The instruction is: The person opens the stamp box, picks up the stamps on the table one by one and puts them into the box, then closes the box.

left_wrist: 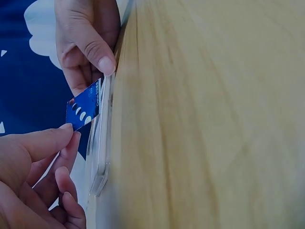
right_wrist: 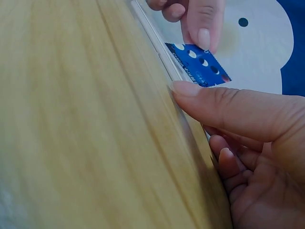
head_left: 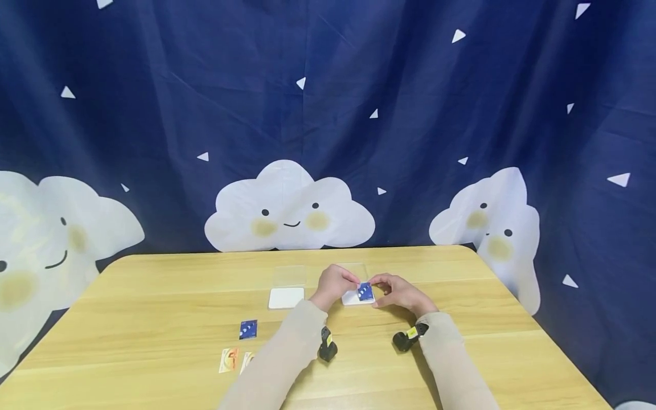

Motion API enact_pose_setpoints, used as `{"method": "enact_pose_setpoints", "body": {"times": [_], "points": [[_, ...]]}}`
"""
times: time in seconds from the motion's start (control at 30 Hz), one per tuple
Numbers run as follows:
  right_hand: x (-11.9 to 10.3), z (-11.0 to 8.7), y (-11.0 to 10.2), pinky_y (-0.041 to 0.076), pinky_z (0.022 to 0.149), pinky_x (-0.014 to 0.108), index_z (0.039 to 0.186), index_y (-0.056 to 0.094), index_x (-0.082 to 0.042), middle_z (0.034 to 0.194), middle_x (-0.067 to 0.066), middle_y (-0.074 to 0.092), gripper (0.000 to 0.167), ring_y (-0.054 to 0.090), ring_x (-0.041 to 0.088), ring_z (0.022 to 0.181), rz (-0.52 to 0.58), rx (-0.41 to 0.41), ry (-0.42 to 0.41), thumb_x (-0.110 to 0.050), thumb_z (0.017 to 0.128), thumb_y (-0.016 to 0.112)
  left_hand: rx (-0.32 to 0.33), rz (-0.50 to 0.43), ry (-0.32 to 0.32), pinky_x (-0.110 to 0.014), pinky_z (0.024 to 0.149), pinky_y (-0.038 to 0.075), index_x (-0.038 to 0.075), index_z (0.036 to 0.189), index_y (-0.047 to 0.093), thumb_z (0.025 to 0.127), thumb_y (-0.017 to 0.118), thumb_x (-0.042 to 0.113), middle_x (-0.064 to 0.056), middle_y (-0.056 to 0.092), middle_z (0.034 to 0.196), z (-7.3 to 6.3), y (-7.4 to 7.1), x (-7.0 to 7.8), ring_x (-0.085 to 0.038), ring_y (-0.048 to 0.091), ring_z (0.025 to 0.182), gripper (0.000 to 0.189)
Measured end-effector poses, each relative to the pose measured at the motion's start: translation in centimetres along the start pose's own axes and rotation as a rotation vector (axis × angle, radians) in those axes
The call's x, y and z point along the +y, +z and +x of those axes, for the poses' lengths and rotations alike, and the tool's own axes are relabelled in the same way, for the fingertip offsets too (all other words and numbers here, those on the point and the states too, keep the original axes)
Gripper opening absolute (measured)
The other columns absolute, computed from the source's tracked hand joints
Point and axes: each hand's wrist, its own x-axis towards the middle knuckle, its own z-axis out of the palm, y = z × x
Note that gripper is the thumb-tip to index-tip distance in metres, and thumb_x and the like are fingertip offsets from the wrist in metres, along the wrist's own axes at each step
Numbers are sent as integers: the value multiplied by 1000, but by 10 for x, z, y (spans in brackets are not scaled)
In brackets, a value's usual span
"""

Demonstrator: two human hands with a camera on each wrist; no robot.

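Observation:
A blue postage stamp [head_left: 365, 292] with white moon shapes and perforated edges stands tilted over the right-hand flat case [head_left: 350, 299]. My left hand [head_left: 334, 283] pinches this stamp by its edge between thumb and index finger, as the stamp [left_wrist: 85, 109] shows in the left wrist view. The case has a white inside and a clear lid [head_left: 357, 267] folded open behind it. At the case's right side, my right hand [head_left: 402, 292] grips the rim; its thumb [right_wrist: 200, 93] lies on the front edge, close to the stamp's lower border.
Left of the hands lies a second white case [head_left: 286, 298], its clear lid [head_left: 289, 275] open behind. Nearer on the wooden table [head_left: 154, 341] are another blue stamp [head_left: 248, 329] and two orange-and-white stamps [head_left: 228, 360], one partly hidden by my left sleeve. A curtain [head_left: 307, 114] hangs behind.

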Motion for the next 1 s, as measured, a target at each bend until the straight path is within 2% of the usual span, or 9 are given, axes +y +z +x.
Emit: {"method": "enact_pose_setpoints", "body": {"times": [0.3, 0.47, 0.6, 1.0], "points": [[4, 1, 0, 39, 91, 36, 117, 55, 6, 120, 20, 56, 51, 50, 34, 113, 18, -20, -36, -1, 72, 77, 23, 7, -11, -32, 81, 45, 7, 73, 75, 70, 74, 2, -2, 72, 74, -2, 2, 2, -16, 62, 81, 6], [4, 2, 1, 38, 93, 36, 118, 55, 6, 121, 20, 56, 53, 49, 33, 115, 10, -18, -21, -3, 71, 78, 20, -12, -40, -32, 78, 45, 6, 73, 75, 71, 75, 2, -2, 71, 75, -3, 2, 3, -15, 61, 80, 5], [3, 1, 1, 38, 93, 37, 119, 55, 6, 122, 20, 56, 53, 49, 33, 115, 7, -10, -11, -3, 71, 78, 22, -15, -60, -33, 80, 45, 7, 74, 75, 72, 75, 2, -1, 71, 76, -3, 3, 2, -15, 61, 81, 6], [1, 1, 1, 38, 93, 39, 119, 55, 6, 121, 21, 56, 53, 50, 33, 114, 12, -9, -4, -1, 71, 77, 39, -43, -57, -35, 84, 44, 7, 73, 75, 70, 76, 2, -3, 71, 78, -1, 5, -3, -17, 61, 82, 6]]}}
